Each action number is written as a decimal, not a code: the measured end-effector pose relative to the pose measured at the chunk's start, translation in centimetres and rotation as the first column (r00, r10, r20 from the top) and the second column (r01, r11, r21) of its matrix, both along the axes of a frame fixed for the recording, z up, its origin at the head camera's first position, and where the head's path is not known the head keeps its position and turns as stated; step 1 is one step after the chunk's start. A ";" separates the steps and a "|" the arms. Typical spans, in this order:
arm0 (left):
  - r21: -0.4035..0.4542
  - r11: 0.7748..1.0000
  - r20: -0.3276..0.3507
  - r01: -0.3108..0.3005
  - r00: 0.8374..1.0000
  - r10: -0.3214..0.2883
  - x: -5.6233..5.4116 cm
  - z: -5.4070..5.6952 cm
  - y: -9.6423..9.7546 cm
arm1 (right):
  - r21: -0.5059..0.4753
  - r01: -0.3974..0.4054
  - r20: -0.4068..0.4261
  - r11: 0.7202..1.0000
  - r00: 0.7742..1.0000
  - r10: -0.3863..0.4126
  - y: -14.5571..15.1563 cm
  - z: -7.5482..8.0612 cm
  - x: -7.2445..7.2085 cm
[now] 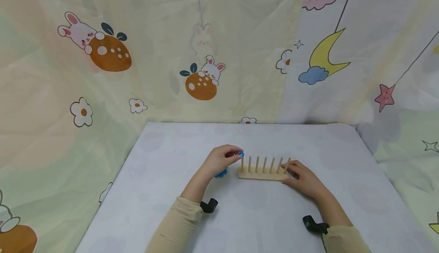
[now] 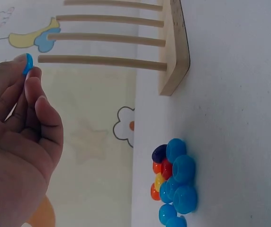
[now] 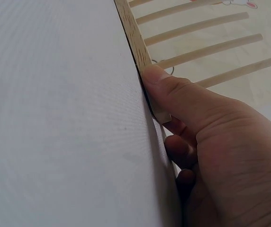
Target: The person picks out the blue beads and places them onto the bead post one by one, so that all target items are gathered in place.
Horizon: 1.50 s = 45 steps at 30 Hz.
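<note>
One blue pony bead (image 2: 28,63) is pinched between thumb and fingers of the left hand (image 1: 219,160), close by the tip of the leftmost peg (image 1: 242,164), though whether they touch is hard to tell. The right hand (image 1: 303,177) grips the right end of the wooden peg rack (image 1: 262,175), whose long axis runs left to right between the hands. Loose multicoloured beads (image 2: 184,169) cluster on the table (image 1: 257,218), nearer the left hand.

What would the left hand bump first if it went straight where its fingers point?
Probably the leftmost wooden peg, close to the blue bead the left hand pinches, though depth is hard to judge.
</note>
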<state>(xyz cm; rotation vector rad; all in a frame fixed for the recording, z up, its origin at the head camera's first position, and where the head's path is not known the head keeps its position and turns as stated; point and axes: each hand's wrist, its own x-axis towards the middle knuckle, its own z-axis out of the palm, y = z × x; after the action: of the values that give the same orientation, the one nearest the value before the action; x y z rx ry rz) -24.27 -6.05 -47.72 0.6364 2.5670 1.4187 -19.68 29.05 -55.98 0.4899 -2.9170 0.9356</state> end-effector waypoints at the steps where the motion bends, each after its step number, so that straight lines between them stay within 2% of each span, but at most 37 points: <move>1: 0.001 1.000 0.007 0.002 1.000 -0.002 0.0 -0.1 0.1 | 0.000 0.000 0.000 1.000 1.000 0.000 0.0 0.0 0.0; 4: 0.006 1.000 0.032 0.009 0.999 -0.009 0.0 -0.3 0.2 | 0.000 -0.003 -0.006 1.000 1.000 0.003 0.1 -0.2 0.0; 13: -0.001 1.000 0.036 0.006 0.999 -0.006 -0.1 -1.2 0.5 | -0.004 -0.009 -0.018 1.000 1.000 0.009 0.2 -0.3 -0.2; 17: -0.024 1.000 0.018 -0.001 1.000 0.001 -0.2 -2.0 0.6 | -0.009 -0.008 -0.019 1.000 1.000 0.008 0.1 -0.3 -0.2; 25: -0.048 0.998 0.051 -0.039 0.998 0.041 -0.1 -4.3 1.0 | -0.006 -0.011 -0.026 1.000 1.000 0.011 0.1 -0.1 -0.2; 30: -0.052 0.996 0.075 -0.078 0.994 0.082 0.4 -5.0 1.4 | -0.007 -0.009 -0.015 1.000 1.000 0.009 0.0 0.0 -0.1; 34: -0.050 0.995 0.076 -0.084 0.993 0.088 0.7 -5.3 1.5 | -0.005 -0.005 -0.010 1.000 1.000 0.005 0.0 0.0 0.0; 45: -0.068 0.995 0.196 -0.072 0.977 0.084 1.1 -6.4 1.5 | -0.008 -0.010 -0.012 1.000 1.000 0.010 -0.2 0.2 0.0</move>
<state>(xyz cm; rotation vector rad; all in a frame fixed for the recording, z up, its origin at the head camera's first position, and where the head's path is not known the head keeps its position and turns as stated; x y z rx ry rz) -23.16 -4.58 -54.09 0.3674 2.4907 1.3466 -19.66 28.87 -55.78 0.5090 -2.9014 0.9423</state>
